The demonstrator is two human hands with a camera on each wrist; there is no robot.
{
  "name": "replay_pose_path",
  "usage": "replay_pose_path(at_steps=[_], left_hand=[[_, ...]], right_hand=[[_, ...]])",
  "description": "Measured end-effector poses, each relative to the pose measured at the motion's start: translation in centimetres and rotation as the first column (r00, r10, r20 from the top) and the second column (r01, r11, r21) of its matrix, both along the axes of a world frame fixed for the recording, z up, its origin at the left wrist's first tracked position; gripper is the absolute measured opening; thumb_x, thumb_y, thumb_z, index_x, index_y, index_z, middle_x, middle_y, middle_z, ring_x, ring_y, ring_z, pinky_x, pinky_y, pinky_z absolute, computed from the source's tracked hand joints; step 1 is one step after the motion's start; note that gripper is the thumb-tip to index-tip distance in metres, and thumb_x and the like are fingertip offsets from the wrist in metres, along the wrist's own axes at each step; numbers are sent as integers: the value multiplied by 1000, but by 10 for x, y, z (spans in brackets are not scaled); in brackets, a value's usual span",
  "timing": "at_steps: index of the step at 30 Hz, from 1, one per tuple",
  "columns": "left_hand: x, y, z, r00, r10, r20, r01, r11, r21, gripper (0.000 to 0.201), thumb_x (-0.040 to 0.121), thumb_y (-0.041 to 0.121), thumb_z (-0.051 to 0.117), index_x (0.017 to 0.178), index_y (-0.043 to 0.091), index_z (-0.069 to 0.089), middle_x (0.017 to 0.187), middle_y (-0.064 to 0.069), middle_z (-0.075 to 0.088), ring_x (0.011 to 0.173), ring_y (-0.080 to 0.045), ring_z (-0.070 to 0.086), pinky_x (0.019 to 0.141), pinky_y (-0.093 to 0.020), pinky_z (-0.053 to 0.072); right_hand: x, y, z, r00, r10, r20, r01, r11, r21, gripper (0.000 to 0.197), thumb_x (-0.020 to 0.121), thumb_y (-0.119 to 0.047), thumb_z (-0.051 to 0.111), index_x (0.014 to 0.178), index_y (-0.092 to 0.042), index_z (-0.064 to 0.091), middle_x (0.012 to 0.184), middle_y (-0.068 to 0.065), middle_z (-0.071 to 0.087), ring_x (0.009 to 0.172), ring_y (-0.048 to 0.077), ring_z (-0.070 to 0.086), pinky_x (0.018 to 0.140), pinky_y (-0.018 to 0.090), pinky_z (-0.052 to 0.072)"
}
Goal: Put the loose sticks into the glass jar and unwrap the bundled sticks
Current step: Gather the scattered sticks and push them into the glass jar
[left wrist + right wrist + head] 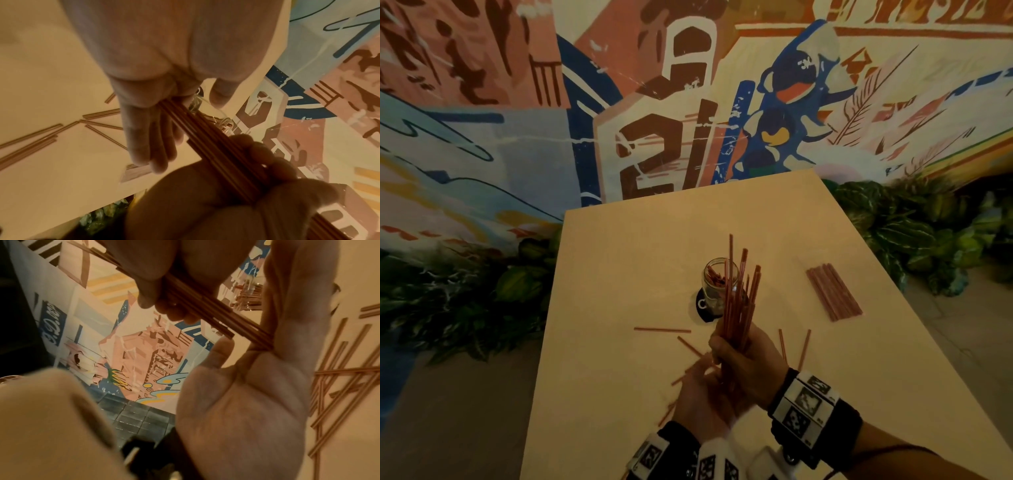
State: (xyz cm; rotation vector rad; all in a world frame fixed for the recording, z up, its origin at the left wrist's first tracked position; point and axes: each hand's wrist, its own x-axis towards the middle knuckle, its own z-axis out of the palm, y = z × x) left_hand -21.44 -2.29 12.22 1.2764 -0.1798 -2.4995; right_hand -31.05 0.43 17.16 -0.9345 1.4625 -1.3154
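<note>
**Sticks, glass jar, wrapped bundle — beige tabletop**

Sticks in hand (739, 301): thin, straight, reddish-brown rods of uneven length, gathered into a fanned sheaf that rises tilted in front of the jar. Right hand (748, 359): fingers curled round the middle of the sheaf, gripping it. Left hand (702, 401): below and to the left, at the sheaf's lower ends; in the left wrist view its fingers are nearly straight with the rod ends lying between them and the thumb, so whether it pinches or only steadies them cannot be told.

Glass jar (719, 284): small, clear, round-mouthed, upright on a dark round coaster (700, 306), mid-table; short reddish sticks already inside.

Loose sticks (662, 330): scattered flat and crossing one another on the table (619, 274), on both sides of the hands.

Bundled sticks (834, 291): flat, tidy pack of parallel rods, wrapping indistinct, lying well to the right of the jar, untouched.

Surroundings: painted mural wall (654, 102); leafy green plants (893, 226) along the table's edges.
</note>
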Motion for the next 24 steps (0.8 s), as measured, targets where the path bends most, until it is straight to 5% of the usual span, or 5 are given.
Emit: replay_pose_path(at_steps=[6,10,15,20,24], left_hand=[[-1,3,11,987,25,-160,-49,989,-143,40,74,29,48,59,6,77,63,-14,73,50,-24,70,46,-29,58],[-9,1,22,974,-7,-227,-41,978,-206,35,71,30,50,73,13,80,83,-12,77,73,-24,74,59,-35,61],[1,-27,12,982,-161,100,184,935,-304,47,90,50,41,110,17,68,116,-9,70,111,-27,61,82,-42,49],[11,-69,72,984,-177,-3,123,697,-707,33,91,38,42,108,21,64,103,4,75,103,-17,64,86,-37,46],[0,-69,101,926,-377,30,198,415,-888,43,81,56,54,121,38,57,121,2,68,112,-20,64,95,-38,51]], right_hand=[[5,5,-2,996,37,87,-34,999,-29,27,74,-8,53,82,-34,59,63,-11,62,64,8,55,64,30,49],[4,8,-5,997,56,52,-54,997,-51,32,73,-7,51,76,-37,62,68,-15,66,76,19,56,74,42,50],[6,9,-1,937,-35,347,62,996,-65,15,67,-2,49,75,-13,55,56,-7,58,57,6,49,56,18,42],[0,13,-11,963,39,267,-34,999,-26,11,69,-4,48,75,-13,44,60,-12,46,54,4,39,57,21,36],[-1,17,-24,969,86,230,-118,985,127,9,74,-22,59,78,-24,51,62,-4,46,57,18,36,56,35,33]])
